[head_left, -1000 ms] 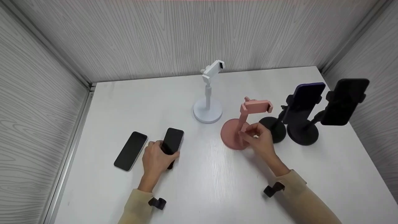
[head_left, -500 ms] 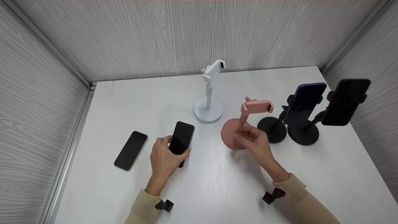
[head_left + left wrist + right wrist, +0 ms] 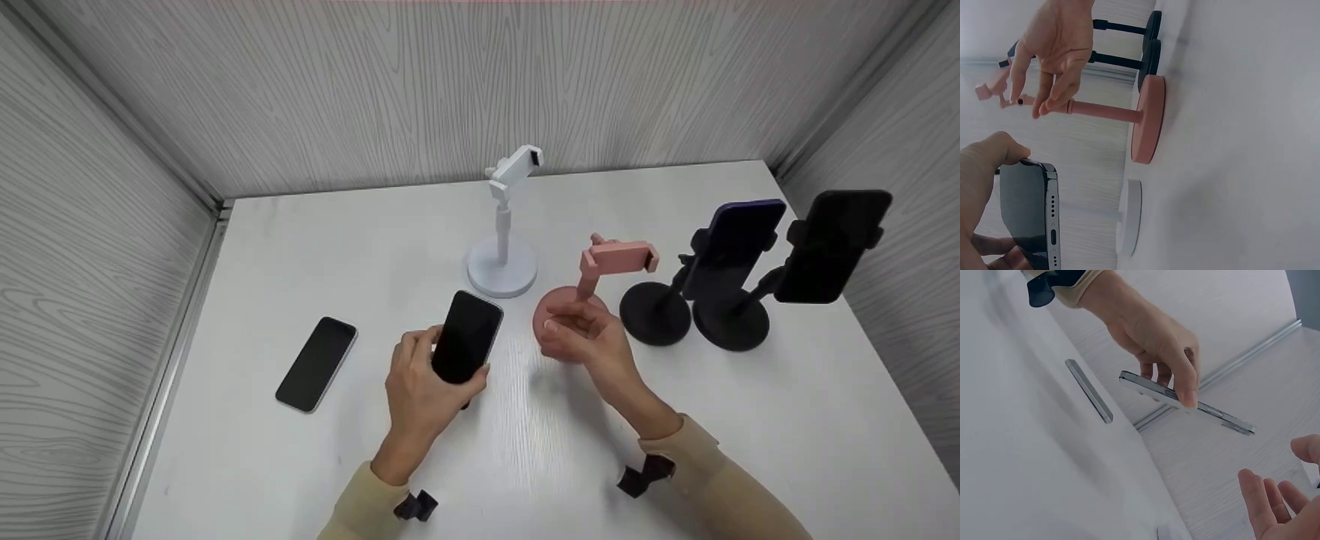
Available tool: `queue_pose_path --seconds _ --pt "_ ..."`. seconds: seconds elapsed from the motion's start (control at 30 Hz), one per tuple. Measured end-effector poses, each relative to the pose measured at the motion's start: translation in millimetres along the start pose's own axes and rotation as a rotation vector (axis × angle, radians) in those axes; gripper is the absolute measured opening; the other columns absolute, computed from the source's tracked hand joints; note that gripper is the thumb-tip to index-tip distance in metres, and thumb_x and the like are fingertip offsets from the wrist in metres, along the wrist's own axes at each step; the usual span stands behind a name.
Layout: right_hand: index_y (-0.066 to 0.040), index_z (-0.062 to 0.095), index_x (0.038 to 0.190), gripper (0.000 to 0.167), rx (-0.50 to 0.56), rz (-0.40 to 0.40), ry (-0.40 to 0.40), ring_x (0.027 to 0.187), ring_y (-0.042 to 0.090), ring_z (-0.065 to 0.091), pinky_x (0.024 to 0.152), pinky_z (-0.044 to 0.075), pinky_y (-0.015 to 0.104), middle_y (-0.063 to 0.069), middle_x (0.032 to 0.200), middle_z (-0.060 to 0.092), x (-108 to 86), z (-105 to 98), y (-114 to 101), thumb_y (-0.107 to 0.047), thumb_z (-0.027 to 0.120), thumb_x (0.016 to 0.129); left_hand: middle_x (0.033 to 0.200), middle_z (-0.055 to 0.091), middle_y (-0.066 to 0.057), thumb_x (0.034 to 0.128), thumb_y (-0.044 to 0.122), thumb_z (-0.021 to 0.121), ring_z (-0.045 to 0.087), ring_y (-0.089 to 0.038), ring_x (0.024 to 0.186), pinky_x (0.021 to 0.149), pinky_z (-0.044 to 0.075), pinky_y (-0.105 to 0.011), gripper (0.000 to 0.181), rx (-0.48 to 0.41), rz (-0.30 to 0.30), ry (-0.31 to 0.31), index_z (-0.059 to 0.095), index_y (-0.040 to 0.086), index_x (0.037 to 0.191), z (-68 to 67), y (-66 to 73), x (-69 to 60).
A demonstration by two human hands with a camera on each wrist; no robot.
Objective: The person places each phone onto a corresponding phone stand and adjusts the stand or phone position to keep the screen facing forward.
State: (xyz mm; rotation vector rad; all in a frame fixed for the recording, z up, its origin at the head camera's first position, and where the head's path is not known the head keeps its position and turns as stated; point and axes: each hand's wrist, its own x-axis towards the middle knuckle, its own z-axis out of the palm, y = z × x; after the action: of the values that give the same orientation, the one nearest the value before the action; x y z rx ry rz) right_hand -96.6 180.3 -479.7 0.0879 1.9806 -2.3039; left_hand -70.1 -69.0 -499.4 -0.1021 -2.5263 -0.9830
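My left hand (image 3: 424, 386) grips a black phone (image 3: 466, 337) by its long edges, thumb on one side and fingers on the other; the right wrist view shows this phone (image 3: 1213, 410) held above the table. My right hand (image 3: 600, 360) has bent, parted fingers with nothing between them, in front of the pink stand (image 3: 621, 257). In the left wrist view the right hand (image 3: 1058, 48) hides part of the pink stand's upper pole. Behind the held phone is the white stand (image 3: 502, 232), its clamp holding nothing. The pink clamp is also without a phone.
Another phone (image 3: 316, 364) lies flat on the table (image 3: 262, 262) at the left. On the right, two black stands hold phones, one dark blue (image 3: 735, 247) and one black (image 3: 832, 246). Panelled walls (image 3: 375, 90) border the table at the back and sides.
My left hand has lifted the phone and carried it rightward, towards the pink stand. My right hand has moved a little left, off the pink stand's lower pole.
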Motion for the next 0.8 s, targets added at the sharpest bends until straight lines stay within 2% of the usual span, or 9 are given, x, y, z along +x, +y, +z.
queue_pose_path --seconds 0.1,0.37,0.53,0.7,0.8 --pt "0.006 0.065 0.126 0.032 0.057 -0.015 -0.028 0.092 0.015 0.073 0.079 0.068 0.038 0.005 0.105 0.071 -0.3 5 -2 0.0 0.072 0.096 0.11 0.067 -0.013 0.0671 0.036 0.096 0.065 -0.027 0.098 0.077 0.062 -0.045 0.07 0.004 0.016 -0.008 0.071 0.002 0.122 2.5 6.8 -2.0" --pt "0.007 0.066 0.122 0.03 0.114 -0.055 -0.083 0.088 0.015 0.076 0.079 0.068 0.04 0.003 0.099 0.073 0.2 17 -5 0.002 0.073 0.094 0.109 0.067 -0.01 0.0655 0.037 0.097 0.065 -0.025 0.098 0.077 0.063 -0.043 0.071 0.004 0.068 0.004 0.071 0.003 0.122 9.6 19.2 -4.7" --pt "0.008 0.066 0.123 0.033 0.136 -0.045 -0.079 0.092 0.014 0.075 0.079 0.068 0.041 0.003 0.1 0.074 0.6 25 -7 0.004 0.075 0.091 0.109 0.066 -0.011 0.0659 0.037 0.097 0.065 -0.025 0.099 0.076 0.064 -0.042 0.071 0.001 0.095 0.012 0.071 0.003 0.123 13.2 22.7 -5.8" --pt "0.001 0.07 0.117 0.027 0.144 -0.028 -0.047 0.093 0.014 0.077 0.076 0.068 0.039 0.002 0.1 0.077 1.2 31 -6 0.007 0.074 0.091 0.109 0.067 -0.011 0.0664 0.039 0.097 0.065 -0.025 0.098 0.076 0.064 -0.042 0.072 0.005 0.106 0.029 0.07 0.002 0.122 16.0 24.7 -7.4" --pt "-0.001 0.073 0.112 0.023 0.151 -0.045 -0.023 0.09 0.015 0.078 0.075 0.068 0.039 0.002 0.099 0.078 1.6 33 -7 0.009 0.073 0.091 0.109 0.067 -0.011 0.0669 0.042 0.098 0.065 -0.025 0.098 0.076 0.064 -0.041 0.075 0.006 0.1 0.027 0.069 0.002 0.123 16.7 26.3 -8.3"
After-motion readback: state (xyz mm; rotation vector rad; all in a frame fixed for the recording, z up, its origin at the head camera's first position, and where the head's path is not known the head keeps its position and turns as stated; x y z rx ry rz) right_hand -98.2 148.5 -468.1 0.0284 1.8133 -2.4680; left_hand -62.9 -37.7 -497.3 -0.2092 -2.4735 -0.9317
